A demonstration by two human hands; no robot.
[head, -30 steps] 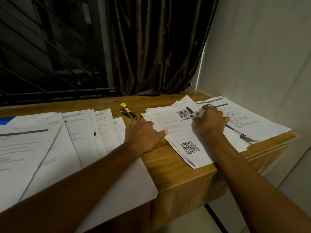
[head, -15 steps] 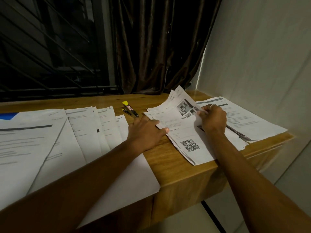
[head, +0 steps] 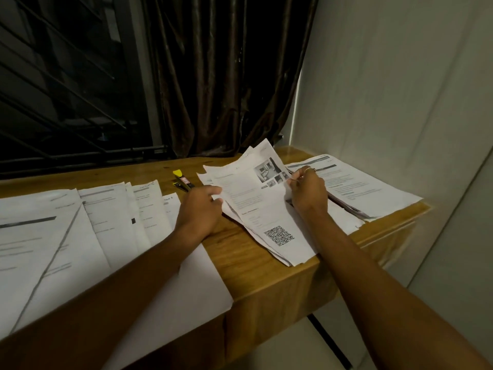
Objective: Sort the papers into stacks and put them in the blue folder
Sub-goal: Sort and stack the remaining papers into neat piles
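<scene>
Both forearms outstretched, left grip (head: 202,209) knuckles-up with curled fingers, right grip (head: 309,193) in a thumb-and-finger pinch.

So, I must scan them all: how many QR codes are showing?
1: a QR code low on the top sheet of the middle pile; more may be hidden underneath.

Wooden table (head: 240,265), honey grain. Left half: fanned sheets (head: 112,220), overlapping, the nearest hanging over the front edge. Back centre: small yellow-and-black tool (head: 183,181) on bare wood. Right of centre: middle pile (head: 278,236), skewed, QR code on top, overhanging the front edge. Far right: right stack (head: 373,193), touching that pile.
</scene>
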